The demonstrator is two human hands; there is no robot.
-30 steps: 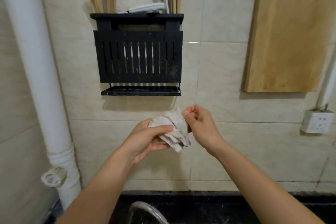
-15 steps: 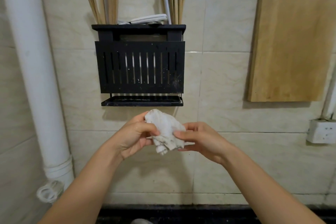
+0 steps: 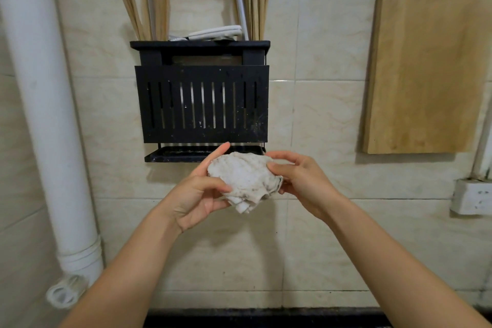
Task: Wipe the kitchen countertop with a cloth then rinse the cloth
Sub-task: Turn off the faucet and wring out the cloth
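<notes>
The bunched cloth [image 3: 246, 181] sits between the hands: left hand [image 3: 198, 194] grips it from 9 o'clock, right hand [image 3: 300, 181] pinches from 3 o'clock

A far wall of glossy cream marbled tiles [image 3: 319, 120] is shown, with light reflected near its top. A black slotted metal rack [image 3: 202, 106] holding wooden chopsticks [image 3: 138, 8] is mounted at centre. A white plastic drainpipe [image 3: 45, 104] is fixed at left; a pale rectangular wooden cutting board [image 3: 426, 72] is hung at right, above a white wall socket [image 3: 471, 198].
</notes>
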